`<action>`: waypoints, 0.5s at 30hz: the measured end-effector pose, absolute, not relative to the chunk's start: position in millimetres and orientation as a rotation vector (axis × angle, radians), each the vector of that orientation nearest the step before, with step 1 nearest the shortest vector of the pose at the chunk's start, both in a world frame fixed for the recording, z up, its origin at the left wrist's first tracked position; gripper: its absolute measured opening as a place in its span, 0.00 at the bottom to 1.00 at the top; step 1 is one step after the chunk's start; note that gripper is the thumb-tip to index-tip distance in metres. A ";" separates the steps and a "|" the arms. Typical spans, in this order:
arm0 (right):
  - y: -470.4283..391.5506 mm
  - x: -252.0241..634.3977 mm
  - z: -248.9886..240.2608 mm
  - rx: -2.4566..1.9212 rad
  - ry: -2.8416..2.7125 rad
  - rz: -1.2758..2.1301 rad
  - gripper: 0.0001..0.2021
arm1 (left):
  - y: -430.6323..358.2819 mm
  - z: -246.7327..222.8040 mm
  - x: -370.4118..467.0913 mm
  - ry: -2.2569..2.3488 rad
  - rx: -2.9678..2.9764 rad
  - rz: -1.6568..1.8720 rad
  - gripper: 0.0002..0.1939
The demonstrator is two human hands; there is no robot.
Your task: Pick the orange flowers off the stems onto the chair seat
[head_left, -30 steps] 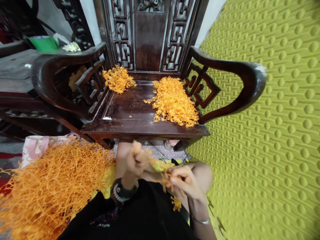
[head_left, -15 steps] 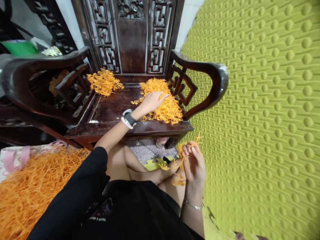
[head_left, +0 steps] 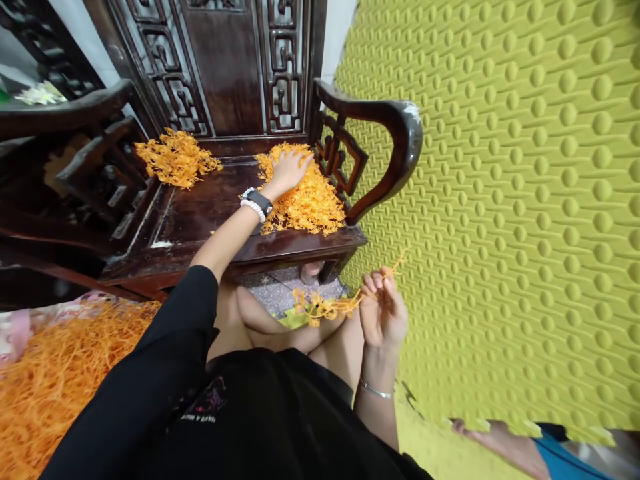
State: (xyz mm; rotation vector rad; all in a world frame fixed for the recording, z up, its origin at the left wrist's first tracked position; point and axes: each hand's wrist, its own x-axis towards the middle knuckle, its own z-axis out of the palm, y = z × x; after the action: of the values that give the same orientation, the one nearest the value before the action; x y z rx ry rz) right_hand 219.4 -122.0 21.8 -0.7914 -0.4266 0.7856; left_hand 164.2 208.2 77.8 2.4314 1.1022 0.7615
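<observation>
My left hand (head_left: pixel 289 172) lies with fingers spread on the right-hand pile of curly orange strands (head_left: pixel 313 205), on the seat of a dark wooden chair (head_left: pixel 200 215). Pinched between the thumb and fingers of my right hand (head_left: pixel 384 315) is a bunch of orange strands (head_left: pixel 320 309), held above my legs. Its knotted, looped ends dangle to the left, and thin tips poke out above the fingers. A second, smaller orange pile (head_left: pixel 177 160) sits at the seat's back left.
Beside my left thigh, long loose orange strands (head_left: pixel 75 373) heap over a pink-and-white cloth (head_left: pixel 20 333). A yellow studded foam mat (head_left: pixel 500 233) covers the right side. Another person's limb (head_left: pixel 495 440) and blue clothing (head_left: pixel 567 457) show at lower right. The chair has curved armrests (head_left: pixel 405 147).
My left hand has moved toward the back of the right pile, its fingers spreading. The dangling strands in my right hand have swung up leftward. The view has shifted, bringing another person's limb into sight.
</observation>
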 end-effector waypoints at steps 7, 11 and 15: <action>-110.8 212.8 29.0 -0.645 -0.295 0.835 0.07 | 125.0 99.9 123.1 0.450 2.367 0.898 0.16; -101.6 202.8 36.3 -0.583 -0.326 0.821 0.08 | 36.6 81.0 67.1 0.221 2.116 0.506 0.23; -88.2 189.7 39.9 -0.606 -0.323 0.843 0.09 | -15.6 40.7 39.7 0.339 1.729 0.567 0.22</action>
State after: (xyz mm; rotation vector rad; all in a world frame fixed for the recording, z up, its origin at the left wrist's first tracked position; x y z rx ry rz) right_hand 189.7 -88.2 39.9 -0.6061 -0.3226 0.8430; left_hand 39.7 -15.6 40.7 1.7292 0.3394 0.5665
